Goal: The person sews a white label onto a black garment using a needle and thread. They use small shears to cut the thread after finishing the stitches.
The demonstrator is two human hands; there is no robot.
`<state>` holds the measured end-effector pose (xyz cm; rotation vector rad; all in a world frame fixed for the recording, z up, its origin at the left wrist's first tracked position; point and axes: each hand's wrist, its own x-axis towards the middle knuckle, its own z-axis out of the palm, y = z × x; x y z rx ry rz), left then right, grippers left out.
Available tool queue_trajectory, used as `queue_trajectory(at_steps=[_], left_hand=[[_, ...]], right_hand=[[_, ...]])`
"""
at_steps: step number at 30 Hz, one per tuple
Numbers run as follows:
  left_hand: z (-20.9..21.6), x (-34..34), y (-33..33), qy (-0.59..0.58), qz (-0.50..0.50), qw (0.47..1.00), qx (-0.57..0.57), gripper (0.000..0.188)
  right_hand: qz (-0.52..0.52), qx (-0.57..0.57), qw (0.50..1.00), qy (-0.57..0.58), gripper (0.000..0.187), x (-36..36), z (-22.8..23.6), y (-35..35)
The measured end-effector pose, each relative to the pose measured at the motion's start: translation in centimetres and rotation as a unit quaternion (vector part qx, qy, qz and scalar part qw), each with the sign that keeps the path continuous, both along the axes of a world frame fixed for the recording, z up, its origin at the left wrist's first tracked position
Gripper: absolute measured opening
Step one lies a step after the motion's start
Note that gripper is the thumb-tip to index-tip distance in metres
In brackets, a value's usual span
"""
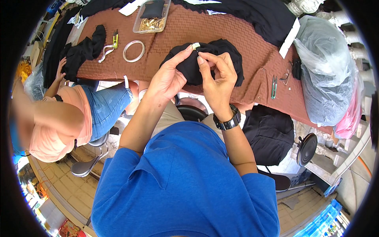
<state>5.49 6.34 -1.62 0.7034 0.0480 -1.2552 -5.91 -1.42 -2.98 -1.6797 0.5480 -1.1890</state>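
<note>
A bunched black garment (pixel 231 51) lies at the near edge of the table, under both hands. At its top a small pale label (pixel 196 46) shows by my left thumb. My left hand (pixel 169 77) holds the cloth by this label, thumb stretched out along it and fingers curled. Just right of the label, my right hand (pixel 218 73) is closed in a pinch, thumb against forefinger. Whatever sits between those fingertips is too small to make out. A dark watch (pixel 228 121) is on my right wrist.
On the brown-covered table (pixel 173 35) are a clear box (pixel 135 27) of small gold-coloured pieces, a tape roll (pixel 133 51), yellow-handled snips (pixel 115 39) and green thread snips (pixel 274 87). A filled plastic bag (pixel 323 71) stands right. A co-worker (pixel 75 106) sits left, touching black cloth.
</note>
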Motion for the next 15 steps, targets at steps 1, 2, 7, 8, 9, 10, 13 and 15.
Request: queue_trajectory(at_steps=[1,2,7,8,9,10,13,15], left_hand=[[0.10,-0.02,-0.02,0.000,-0.001,1.000,0.000,0.029],[0.07,-0.01,-0.02,-0.002,0.000,1.000,0.000,0.029],[-0.06,0.03,-0.05,-0.005,-0.001,1.000,-0.004,0.028],[-0.06,0.03,-0.05,-0.007,-0.001,1.000,-0.005,0.028],[-0.06,0.05,-0.04,-0.008,-0.001,1.000,-0.006,0.028],[-0.06,0.07,-0.04,-0.010,-0.001,1.000,-0.007,0.027],[-0.11,0.16,-0.07,-0.004,-0.001,1.000,-0.004,0.027],[-0.07,0.17,-0.08,-0.005,-0.001,1.000,-0.002,0.027]], right_hand=[[-0.001,-0.005,1.000,0.000,0.013,0.01,0.04,-0.02],[-0.001,-0.009,1.000,0.000,0.013,0.00,0.11,-0.03],[0.006,-0.015,1.000,0.001,0.014,0.09,0.25,-0.14],[0.007,-0.014,1.000,0.000,0.014,0.10,0.23,-0.15],[0.008,-0.014,1.000,-0.002,0.014,0.11,0.20,-0.16],[0.008,-0.015,1.000,-0.001,0.014,0.12,0.16,-0.18],[0.007,-0.015,1.000,0.000,0.015,0.16,0.07,-0.25],[0.007,-0.011,1.000,-0.001,0.015,0.23,0.05,-0.22]])
